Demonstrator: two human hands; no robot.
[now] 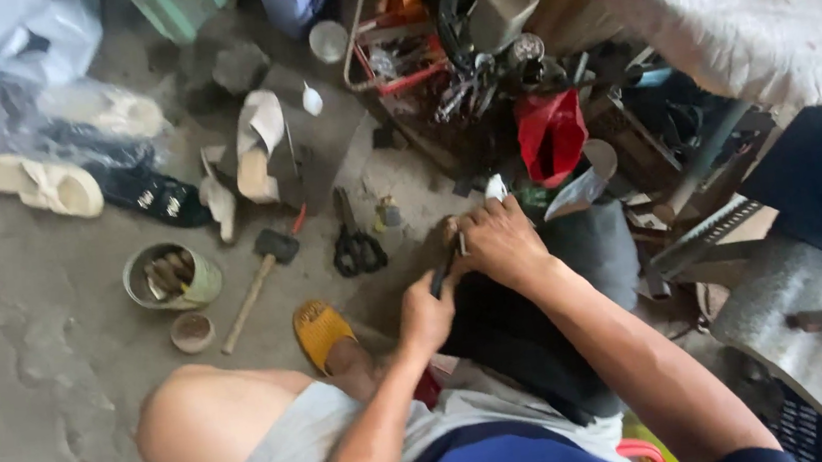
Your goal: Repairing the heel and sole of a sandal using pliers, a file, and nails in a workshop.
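— Underfoot, cracked concrete floor [31, 348], cluttered: hammer [259, 271], scissors [356, 246], tin [172, 277].

— And hands? Left hand [426, 315] fingers closed around dark tool [443, 270]; right hand [499, 241] pressing black shoe [517, 341] on lap.

Low in the middle of the frame, the left hand [426, 315] grips a dark-handled tool [443, 270] whose tip meets the right hand [500, 240], which presses down on a black item [517, 336] lying across the lap. On the cracked concrete floor [30, 338] to the left lie a hammer [259, 271], black scissors [357, 246], a tin can [172, 276] of small pieces and a yellow sandal [320, 330]. A cream shoe [45, 184] sits at far left. A red bag [551, 135] hangs among cluttered tools above the hands.
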